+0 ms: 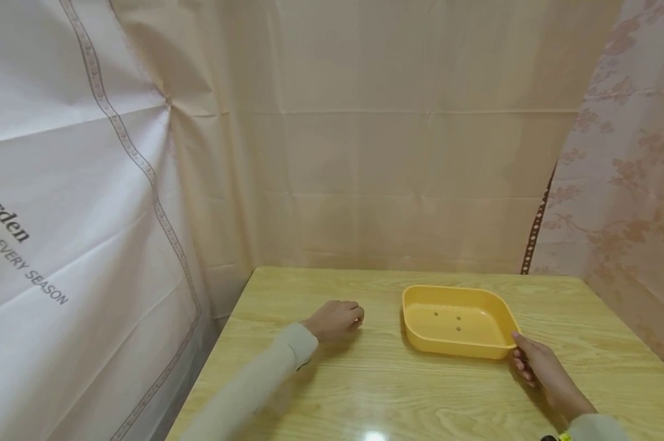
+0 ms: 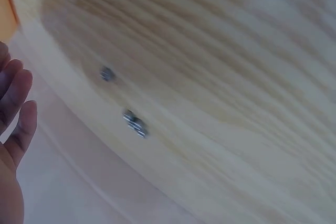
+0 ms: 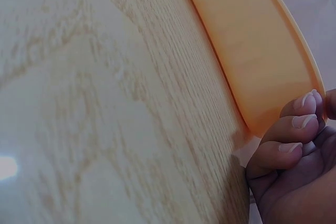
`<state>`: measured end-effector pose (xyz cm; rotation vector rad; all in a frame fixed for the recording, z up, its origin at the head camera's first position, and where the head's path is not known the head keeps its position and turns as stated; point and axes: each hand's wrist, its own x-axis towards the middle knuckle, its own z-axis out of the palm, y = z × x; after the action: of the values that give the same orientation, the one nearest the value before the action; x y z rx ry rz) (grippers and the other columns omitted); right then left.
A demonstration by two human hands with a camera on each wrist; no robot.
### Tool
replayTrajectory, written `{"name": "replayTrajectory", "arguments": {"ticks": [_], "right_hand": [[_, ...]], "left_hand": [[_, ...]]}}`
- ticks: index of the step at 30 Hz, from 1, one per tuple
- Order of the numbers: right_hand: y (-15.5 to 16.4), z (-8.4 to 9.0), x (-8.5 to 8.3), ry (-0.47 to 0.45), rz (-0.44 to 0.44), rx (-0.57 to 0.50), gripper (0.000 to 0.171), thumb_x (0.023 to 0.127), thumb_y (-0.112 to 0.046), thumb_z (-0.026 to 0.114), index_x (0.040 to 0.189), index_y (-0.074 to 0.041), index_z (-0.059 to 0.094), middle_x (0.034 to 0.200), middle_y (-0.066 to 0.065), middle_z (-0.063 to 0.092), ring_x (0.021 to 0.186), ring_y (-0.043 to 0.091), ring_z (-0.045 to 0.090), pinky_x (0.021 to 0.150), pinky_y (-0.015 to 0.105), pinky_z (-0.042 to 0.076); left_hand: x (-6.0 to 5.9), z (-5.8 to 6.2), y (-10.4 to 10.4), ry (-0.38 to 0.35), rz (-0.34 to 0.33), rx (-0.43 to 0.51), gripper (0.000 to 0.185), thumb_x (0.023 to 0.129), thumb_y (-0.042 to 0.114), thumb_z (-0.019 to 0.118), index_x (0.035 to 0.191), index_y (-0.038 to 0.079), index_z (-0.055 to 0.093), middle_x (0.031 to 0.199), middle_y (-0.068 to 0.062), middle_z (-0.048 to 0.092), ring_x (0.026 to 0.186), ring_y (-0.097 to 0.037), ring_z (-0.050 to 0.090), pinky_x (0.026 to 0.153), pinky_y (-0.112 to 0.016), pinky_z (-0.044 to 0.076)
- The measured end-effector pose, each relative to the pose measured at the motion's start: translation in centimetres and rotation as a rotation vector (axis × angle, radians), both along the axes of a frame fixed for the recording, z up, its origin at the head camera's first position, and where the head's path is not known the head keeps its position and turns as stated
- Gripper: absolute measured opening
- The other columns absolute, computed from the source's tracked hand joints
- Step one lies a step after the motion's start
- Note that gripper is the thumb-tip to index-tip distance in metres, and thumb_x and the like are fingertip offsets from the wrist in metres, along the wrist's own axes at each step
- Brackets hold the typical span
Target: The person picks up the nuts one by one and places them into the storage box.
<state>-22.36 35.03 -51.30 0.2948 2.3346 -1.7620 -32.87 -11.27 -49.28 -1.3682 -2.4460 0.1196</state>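
Note:
My right hand [image 1: 538, 365] pinches the near right corner of a yellow plastic tray [image 1: 459, 350] between thumb and fingers. In the right wrist view, the curled fingers [image 3: 290, 148] press against the outside of the tray wall [image 3: 252, 45]. Inside the tray lie three small dark pieces [image 1: 458, 318], too small to identify. Left of the tray, my left hand [image 1: 336, 320] hovers over the table, its fingers loosely bent with nothing seen between them. The left wrist view has a small metal piece [image 2: 107, 73] and a touching cluster of metal pieces [image 2: 135, 123] on the wood, like nuts.
The wooden table [image 1: 376, 392] has its far edge against a hanging beige cloth [image 1: 392, 153]. A white printed cloth [image 1: 78, 245] hangs at the left, and a floral cloth [image 1: 635, 202] at the right.

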Motion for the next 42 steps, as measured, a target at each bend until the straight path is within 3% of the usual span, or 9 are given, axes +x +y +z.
{"name": "replayTrajectory", "arguments": {"ticks": [16, 23, 29, 36, 42], "right_hand": [[0.1, 0.0, 0.0, 0.001, 0.012, 0.006, 0.053, 0.107, -0.060, 0.037, 0.085, -0.014, 0.050, 0.069, -0.005, 0.048, 0.054, 0.009, 0.044, 0.049, 0.026, 0.041], [0.2, -0.2, -0.1, -0.014, 0.013, 0.000, 0.053, 0.106, -0.061, 0.038, 0.085, -0.014, 0.049, 0.069, -0.004, 0.048, 0.055, 0.009, 0.044, 0.049, 0.027, 0.041], [0.3, -0.4, -0.2, -0.012, 0.013, -0.008, 0.052, 0.107, -0.060, 0.038, 0.085, -0.014, 0.048, 0.069, -0.004, 0.047, 0.055, 0.009, 0.044, 0.050, 0.027, 0.041], [0.3, -0.2, 0.0, -0.014, 0.013, -0.004, 0.052, 0.107, -0.060, 0.037, 0.085, -0.014, 0.048, 0.069, -0.004, 0.047, 0.055, 0.009, 0.044, 0.050, 0.027, 0.041], [0.3, -0.3, -0.1, -0.006, 0.016, 0.006, 0.053, 0.107, -0.061, 0.037, 0.084, -0.014, 0.048, 0.068, -0.005, 0.048, 0.054, 0.009, 0.044, 0.049, 0.027, 0.042]], "left_hand": [[1.1, -1.5, -7.4, -0.044, 0.103, 0.105, 0.006, 0.101, 0.014, 0.065, 0.098, 0.012, 0.069, 0.094, 0.002, 0.069, 0.079, -0.010, 0.066, 0.069, -0.022, 0.054], [1.3, -1.9, -9.7, -0.049, 0.155, 0.139, 0.004, 0.098, 0.012, 0.067, 0.096, 0.014, 0.070, 0.093, 0.003, 0.068, 0.079, -0.010, 0.066, 0.069, -0.023, 0.055], [1.5, -2.2, -10.6, -0.076, 0.185, 0.129, 0.006, 0.100, 0.017, 0.068, 0.100, 0.012, 0.071, 0.096, 0.001, 0.069, 0.081, -0.012, 0.067, 0.069, -0.025, 0.056], [1.6, -2.2, -10.3, -0.048, 0.202, 0.090, 0.012, 0.101, 0.021, 0.068, 0.110, 0.015, 0.072, 0.095, 0.001, 0.067, 0.078, -0.012, 0.064, 0.064, -0.026, 0.054], [1.6, -2.0, -10.0, -0.096, 0.207, 0.117, 0.014, 0.102, 0.020, 0.067, 0.112, 0.017, 0.075, 0.096, 0.003, 0.068, 0.077, -0.010, 0.064, 0.064, -0.024, 0.054]]}}
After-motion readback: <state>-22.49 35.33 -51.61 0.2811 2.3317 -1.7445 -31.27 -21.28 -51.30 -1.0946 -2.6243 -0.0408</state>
